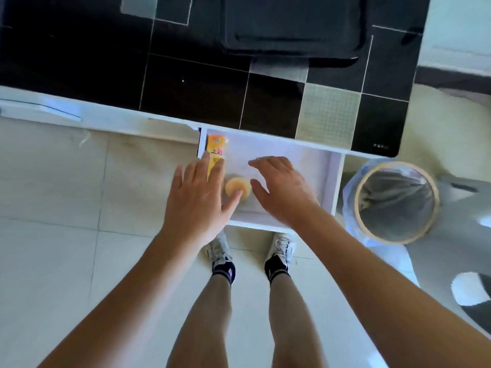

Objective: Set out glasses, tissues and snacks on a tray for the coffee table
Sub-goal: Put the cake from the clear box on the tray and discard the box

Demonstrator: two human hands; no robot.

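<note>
Both hands hover spread over the open white drawer [333,181] and grip nothing: the left hand [198,197] has fingers straight, its thumb near or touching the round golden pastry [237,188], and the right hand [281,189] is relaxed just beside it. The pastry looks light, soft and easily crushed, so cup it gently from its sides. Farther back, the orange snack packet [216,152] along the drawer's left wall seems light and crinkly, best pinched mid-length, and the dark tray [292,49] waits on the black tabletop [186,88].
</note>
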